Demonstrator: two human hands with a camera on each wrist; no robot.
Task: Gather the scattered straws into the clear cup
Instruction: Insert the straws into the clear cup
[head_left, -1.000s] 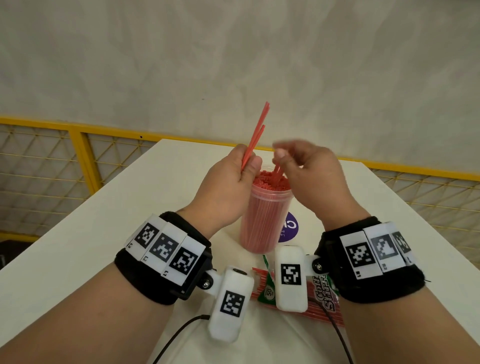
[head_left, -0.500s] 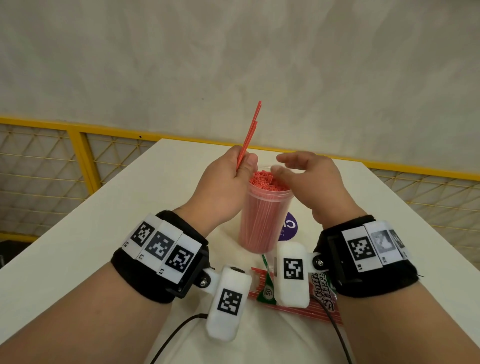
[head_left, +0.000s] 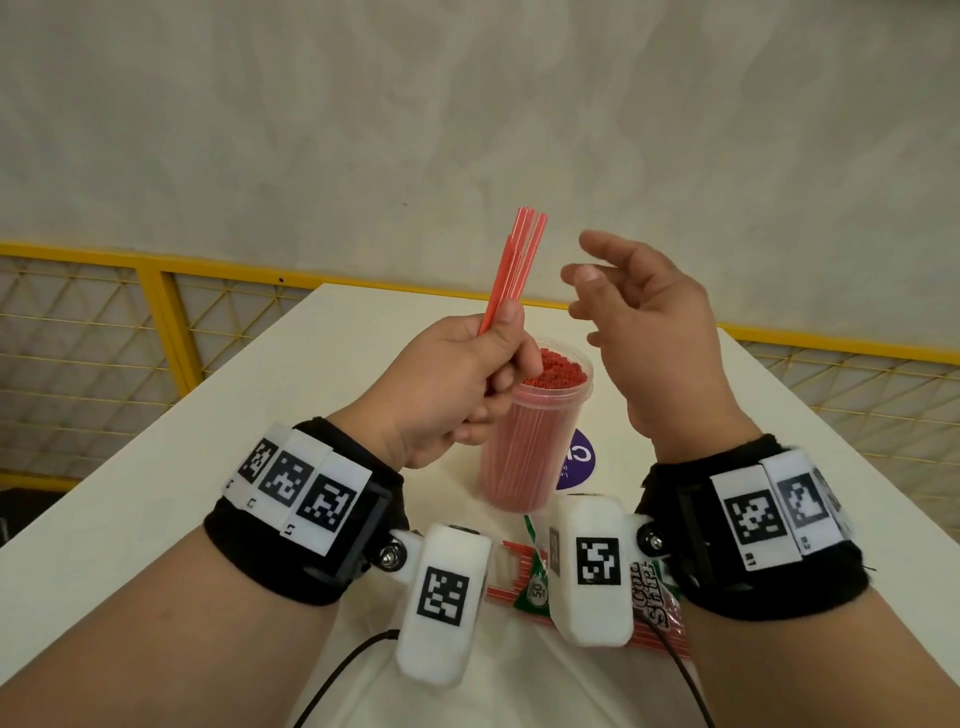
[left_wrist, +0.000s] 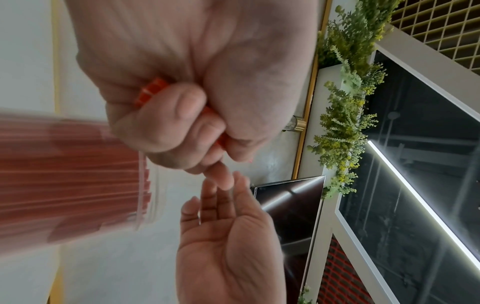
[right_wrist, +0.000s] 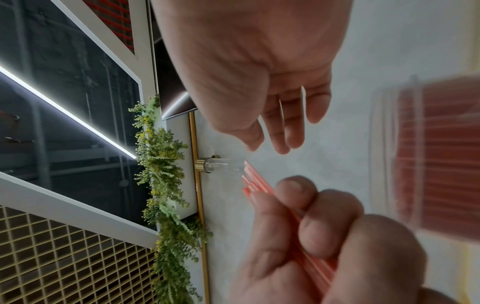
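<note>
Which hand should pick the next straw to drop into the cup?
Probably the right hand: it is open, empty and beside the straws that the left hand grips above the clear cup.

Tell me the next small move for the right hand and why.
Probably pinch one straw from the bundle. The right hand hangs open and empty beside the straws, whose tips stick up out of the left hand. The left hand grips them just above the cup, which is already packed with straws, so feeding them in singly looks easiest.
</note>
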